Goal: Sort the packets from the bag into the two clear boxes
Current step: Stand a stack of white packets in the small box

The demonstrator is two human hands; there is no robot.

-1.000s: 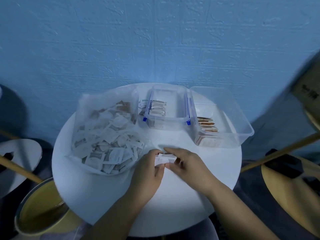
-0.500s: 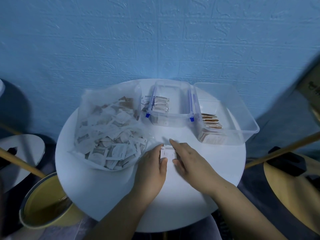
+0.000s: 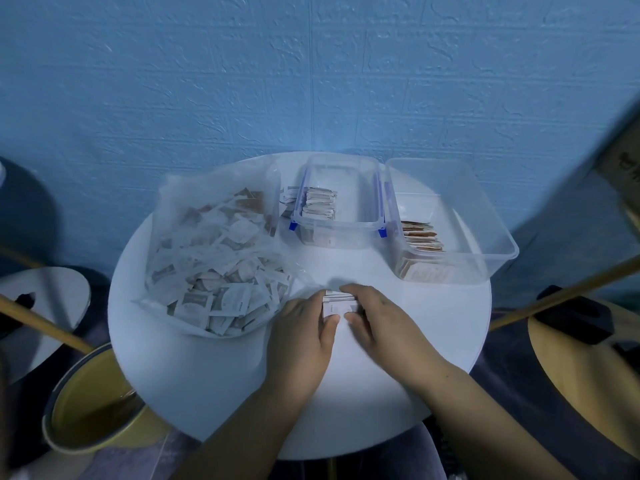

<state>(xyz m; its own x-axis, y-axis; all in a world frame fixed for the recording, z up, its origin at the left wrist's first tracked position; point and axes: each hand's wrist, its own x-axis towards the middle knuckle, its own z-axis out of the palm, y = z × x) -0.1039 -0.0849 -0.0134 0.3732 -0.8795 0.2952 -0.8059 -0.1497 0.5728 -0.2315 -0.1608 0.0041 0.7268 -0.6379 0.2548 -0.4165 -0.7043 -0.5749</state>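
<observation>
On the table (image 3: 207, 375), left hand (image 3: 304, 329) and right hand (image 3: 379, 320) pinch a small packet stack (image 3: 338, 303) between curled fingers.

The table (image 3: 214, 375) top is smooth and matt. On its left side the bag (image 3: 221, 181) is thin clear plastic, crinkly with a slight sheen, and the packets (image 3: 221, 299) in it look like matt paper, same as the stack (image 3: 338, 303) mid-table. Toward the table's back, the smaller box (image 3: 356, 192) and bigger box (image 3: 460, 209) are clear hard plastic, with blue plastic clips (image 3: 293, 226) on the smaller. The wall (image 3: 311, 81) behind the table is rough and matt.
</observation>
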